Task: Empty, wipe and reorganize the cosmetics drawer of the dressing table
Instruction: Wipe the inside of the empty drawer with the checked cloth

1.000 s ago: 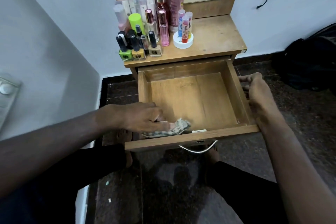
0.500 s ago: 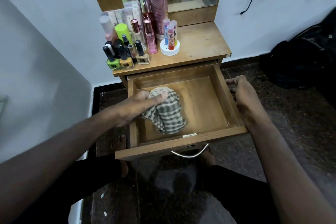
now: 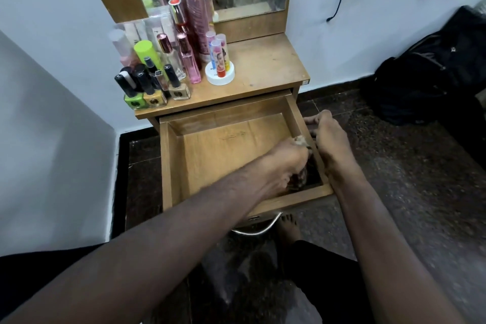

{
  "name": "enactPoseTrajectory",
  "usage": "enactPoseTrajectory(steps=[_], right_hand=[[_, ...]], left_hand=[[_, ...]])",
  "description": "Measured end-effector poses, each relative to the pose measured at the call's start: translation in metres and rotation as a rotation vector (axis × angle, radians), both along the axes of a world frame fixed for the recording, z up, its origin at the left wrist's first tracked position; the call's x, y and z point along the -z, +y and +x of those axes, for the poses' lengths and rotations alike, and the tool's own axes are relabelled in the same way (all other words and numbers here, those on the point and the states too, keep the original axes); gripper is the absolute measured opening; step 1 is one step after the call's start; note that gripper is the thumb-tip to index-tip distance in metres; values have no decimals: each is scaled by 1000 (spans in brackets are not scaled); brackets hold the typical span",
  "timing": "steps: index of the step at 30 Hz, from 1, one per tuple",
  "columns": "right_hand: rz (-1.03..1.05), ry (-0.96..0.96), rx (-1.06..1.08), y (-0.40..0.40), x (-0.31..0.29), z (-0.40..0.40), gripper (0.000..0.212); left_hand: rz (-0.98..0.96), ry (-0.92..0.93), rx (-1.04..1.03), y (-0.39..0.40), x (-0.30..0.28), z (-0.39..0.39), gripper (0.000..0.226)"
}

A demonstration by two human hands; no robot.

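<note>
The left hand (image 3: 286, 163) is reaching across the open drawer (image 3: 168, 166) and pressing a cloth (image 3: 301, 141) into the drawer's right side, close to the front right corner; the fingers are curling over the cloth, most of which is hidden under the hand and in shadow, with only a pale bunched edge showing at the knuckles. The right hand (image 3: 326, 137) is gripping the top of the drawer's right wall, fingers folded over the rim, apparently steadying the drawer. The two hands are sitting just beside each other with only that wall between them. The rest of the drawer floor is lying bare, stretching away to the left and back of the cloth, so any coming stroke will probably be running leftward or toward the back wall, and the left hand, already on the cloth, is the one placed for it. The cosmetics (image 3: 163, 60) are standing upright, crowded on the back left part of the table (image 3: 271, 66), well apart from both hands and waiting to go back in. Emptying looks done, wiping seems under way, and reorganizing is not yet begun.
</note>
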State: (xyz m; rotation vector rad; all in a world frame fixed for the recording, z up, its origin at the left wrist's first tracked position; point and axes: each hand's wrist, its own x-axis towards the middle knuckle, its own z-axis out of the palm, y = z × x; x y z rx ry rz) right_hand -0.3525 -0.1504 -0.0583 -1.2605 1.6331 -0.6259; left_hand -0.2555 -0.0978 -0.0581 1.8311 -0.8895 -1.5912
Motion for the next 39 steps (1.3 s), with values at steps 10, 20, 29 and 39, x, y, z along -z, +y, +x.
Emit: enactPoseTrajectory(steps=[10,20,29,39], right_hand=[[6,82,-14,3,-2,0,65],[2,97,-3,6,-4,-2,55],[6,101,27,5,-7,0,55],[56,-51,79,2,-2,0,70]], left_hand=[[-160,-186,-363,-57,-25,21,31],[-151,-26,0,-14,-9,-6,24],[-144,-520,-114,-67,-24,3,46],[32,-36,11,-8,-42,-8,28]])
